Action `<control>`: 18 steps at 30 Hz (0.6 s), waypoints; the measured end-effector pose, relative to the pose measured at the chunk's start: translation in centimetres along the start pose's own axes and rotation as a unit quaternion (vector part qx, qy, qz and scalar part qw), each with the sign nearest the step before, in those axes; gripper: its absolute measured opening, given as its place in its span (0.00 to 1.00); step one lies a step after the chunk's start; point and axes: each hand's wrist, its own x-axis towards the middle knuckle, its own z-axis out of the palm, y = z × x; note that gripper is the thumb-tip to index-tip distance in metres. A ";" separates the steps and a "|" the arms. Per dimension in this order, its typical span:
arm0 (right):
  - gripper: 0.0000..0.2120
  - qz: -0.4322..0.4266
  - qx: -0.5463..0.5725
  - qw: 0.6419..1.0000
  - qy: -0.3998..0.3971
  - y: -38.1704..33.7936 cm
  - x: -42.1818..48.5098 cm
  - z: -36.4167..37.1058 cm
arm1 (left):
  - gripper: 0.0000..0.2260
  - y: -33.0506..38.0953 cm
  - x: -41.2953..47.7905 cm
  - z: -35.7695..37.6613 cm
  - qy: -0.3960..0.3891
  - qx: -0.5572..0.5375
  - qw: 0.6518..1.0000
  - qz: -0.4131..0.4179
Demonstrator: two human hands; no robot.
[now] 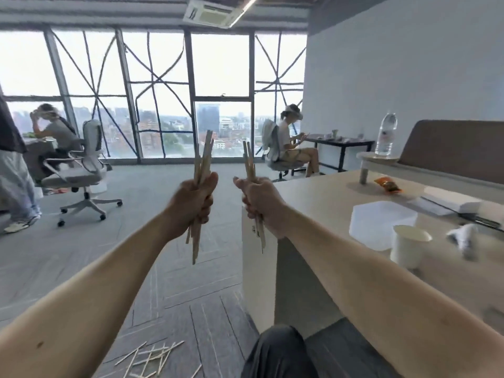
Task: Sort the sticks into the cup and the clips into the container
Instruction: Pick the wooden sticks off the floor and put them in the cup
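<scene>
Seated beside pale wooden surface [327,203], looking out over grey floor [81,255].

On surface: white hexagonal container [381,222]; just in front of it, white paper cup [409,249], upright, mouth open. Both well right of hands.

Gripping bundle of wooden sticks [203,156] in left hand [196,197], fingers curled round the middle. Gripping thinner bundle [249,162] in right hand [259,203] the same way. Both held roughly upright, over floor rather than over surface.

Loose sticks [152,358] scattered on floor near knee. No clips identifiable; blurred pale object right of cup, cannot tell what.

Risks, as judged:
- Splayed, uneven ends in left fist: likely to slip out during swing to cup and land on floor.
- Light cup, long sticks: likely to tip if loaded off-centre or all at once.
- Cup close to container: easy to catch container rim, or drop sticks in wrong vessel.
- Floor sticks easy to overlook.
</scene>
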 end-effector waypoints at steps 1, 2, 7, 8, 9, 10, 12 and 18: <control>0.14 -0.003 0.005 1.000 0.018 -0.4 -0.5 -1.6 | 0.19 0.5 0.4 1.6 -0.008 0.002 1.000 0.006; 0.14 -0.005 0.007 0.999 0.033 -0.8 -0.9 -3.1 | 0.18 0.8 0.8 3.0 -0.014 0.000 1.000 0.010; 0.12 -0.034 0.017 0.995 0.093 -3.3 -2.5 -9.8 | 0.18 2.1 2.8 10.5 -0.048 -0.042 0.998 0.017; 0.12 -0.041 0.021 0.993 0.106 -3.7 -2.8 -11.1 | 0.19 2.2 3.2 12.0 -0.058 -0.055 0.997 0.019; 0.13 -0.049 0.024 0.991 0.122 -4.0 -3.0 -12.5 | 0.19 2.3 3.6 13.4 -0.065 -0.069 0.995 0.021; 0.15 -0.057 0.027 0.988 0.138 -4.3 -3.2 -14.0 | 0.18 2.4 4.0 14.9 -0.072 -0.084 0.994 0.025; 0.17 -0.072 0.036 0.982 0.168 -4.8 -3.7 -17.1 | 0.19 2.4 4.8 17.9 -0.084 -0.116 0.989 0.036; 0.23 -0.114 0.082 0.946 0.291 -4.3 -5.3 -26.0 | 0.20 2.2 6.0 26.6 -0.084 -0.213 0.972 0.053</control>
